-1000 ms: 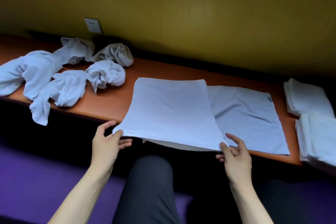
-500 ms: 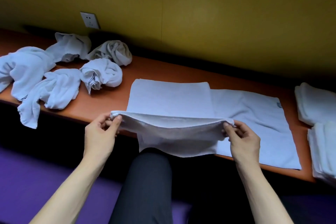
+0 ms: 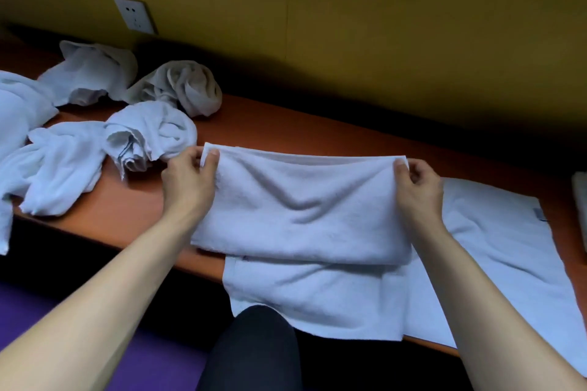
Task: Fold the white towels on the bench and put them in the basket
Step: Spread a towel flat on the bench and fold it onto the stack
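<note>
Hands pinch the far corners of a white towel (image 3: 301,209) on the bench (image 3: 286,127): left hand (image 3: 187,181), right hand (image 3: 417,184). Its near edge overhangs the bench; an uneven pull could skew the fold or drag the towel off.

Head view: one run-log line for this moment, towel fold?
stage: folding | left hand: pinches towel far-left corner | right hand: pinches far-right corner | towel: doubled over, on bench | unfolded pile: left | basket: unseen
</note>
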Demonstrator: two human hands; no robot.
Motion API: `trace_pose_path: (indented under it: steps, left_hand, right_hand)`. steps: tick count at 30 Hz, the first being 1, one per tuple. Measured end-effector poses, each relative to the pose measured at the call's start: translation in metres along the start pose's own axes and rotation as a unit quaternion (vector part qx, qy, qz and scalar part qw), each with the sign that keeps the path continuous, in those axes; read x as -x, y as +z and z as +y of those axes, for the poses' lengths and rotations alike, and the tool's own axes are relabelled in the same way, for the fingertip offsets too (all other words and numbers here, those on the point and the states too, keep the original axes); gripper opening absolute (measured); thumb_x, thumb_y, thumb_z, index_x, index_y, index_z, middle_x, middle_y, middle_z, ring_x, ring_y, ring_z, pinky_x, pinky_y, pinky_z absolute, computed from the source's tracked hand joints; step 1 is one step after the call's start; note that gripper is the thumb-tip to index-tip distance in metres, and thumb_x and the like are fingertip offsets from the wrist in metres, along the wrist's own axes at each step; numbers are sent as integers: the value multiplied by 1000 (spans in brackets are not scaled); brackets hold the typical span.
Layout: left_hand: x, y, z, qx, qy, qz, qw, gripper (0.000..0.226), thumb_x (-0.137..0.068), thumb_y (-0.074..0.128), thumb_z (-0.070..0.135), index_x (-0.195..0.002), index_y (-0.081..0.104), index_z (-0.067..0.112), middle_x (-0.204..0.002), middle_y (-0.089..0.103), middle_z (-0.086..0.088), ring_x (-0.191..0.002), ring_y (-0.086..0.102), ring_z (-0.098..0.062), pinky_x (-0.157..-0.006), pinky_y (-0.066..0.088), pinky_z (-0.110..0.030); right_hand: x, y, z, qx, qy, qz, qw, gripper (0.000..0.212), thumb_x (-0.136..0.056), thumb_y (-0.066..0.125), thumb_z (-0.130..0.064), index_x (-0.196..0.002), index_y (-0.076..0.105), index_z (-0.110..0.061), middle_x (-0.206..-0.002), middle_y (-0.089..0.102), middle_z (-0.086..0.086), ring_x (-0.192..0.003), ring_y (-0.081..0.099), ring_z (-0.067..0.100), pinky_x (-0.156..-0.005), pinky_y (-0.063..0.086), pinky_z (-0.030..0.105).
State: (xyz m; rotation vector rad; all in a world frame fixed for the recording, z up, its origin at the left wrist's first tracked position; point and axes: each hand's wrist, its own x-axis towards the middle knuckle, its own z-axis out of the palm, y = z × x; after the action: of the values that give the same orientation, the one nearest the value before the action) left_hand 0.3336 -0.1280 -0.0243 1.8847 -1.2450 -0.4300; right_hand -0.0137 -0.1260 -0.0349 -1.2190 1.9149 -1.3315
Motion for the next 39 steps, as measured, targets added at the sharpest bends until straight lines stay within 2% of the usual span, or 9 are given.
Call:
trace_pose_path:
  steps: [7,11,16,21,25,28,31,34,39]
  left_hand:
    - [-40,35,5,24,-8,3,1000,28,-97,61,37,-101,70,11,-78,64,4,-84,63,-21,-77,43,-32]
    - [-29,50,-11,-9,12,-19,1000,34,-96,63,27,-125,56,11,-117,60,-8,-103,60,-28,-91,43,-36]
    - [41,59,-31,-142,228,-122,955,43,-96,45,39,-133,58,20,-141,53,-10,-119,55,-36,-102,43,-48]
    - [83,63,-47,-278,236,-203,909,57,-102,21,53,-155,36,37,-165,28,-1,-152,24,-30,-123,15,-46]
    - [77,63,-44,-292,215,-243,900,60,-100,12,57,-158,23,43,-168,18,4,-156,12,-26,-125,8,-45]
    - [74,57,-42,-285,216,-264,896,63,-98,6,59,-158,16,44,-169,12,6,-156,6,-24,-125,4,-43]
    - [72,47,-41,-280,206,-268,899,66,-95,2,60,-158,14,45,-170,8,7,-157,3,-22,-125,0,-44]
    - [77,27,-50,-288,136,-194,928,64,-97,15,56,-155,34,37,-166,24,-6,-152,21,-31,-122,11,-53]
    - [81,7,-86,-178,85,-177,964,56,-101,32,50,-153,38,31,-162,33,-8,-150,27,-26,-123,19,-44]
  right_hand:
    - [-40,23,7,59,13,0,998,27,-103,52,-38,-104,65,-14,-86,62,-2,-83,60,19,-60,43,25]
    - [-36,28,14,117,77,-45,989,31,-102,55,-36,-124,59,-14,-109,60,0,-95,54,19,-63,38,23]
    - [0,3,18,145,91,-71,983,39,-97,60,-35,-133,51,-22,-111,62,4,-92,59,21,-68,42,28]
    - [39,-20,27,226,171,-116,952,34,-93,61,-40,-120,54,-20,-109,60,2,-96,56,23,-80,43,33]
    - [48,-26,18,51,262,-142,953,29,-92,67,-39,-96,66,-10,-81,64,8,-62,56,24,-57,46,34]
    - [45,-24,6,-80,323,-146,932,22,-89,72,-33,-91,68,-11,-73,63,8,-58,53,22,-52,39,31]
    - [44,-12,-11,-141,291,-122,938,11,-91,69,-21,-99,71,-13,-85,71,5,-68,64,19,-53,47,27]
    - [45,9,-31,-102,203,-99,969,9,-92,65,-18,-97,73,-20,-94,74,7,-82,67,24,-65,51,35]
    - [63,74,-71,-4,22,-124,992,19,-82,59,-31,-89,69,-16,-73,62,-3,-70,56,15,-67,45,31]
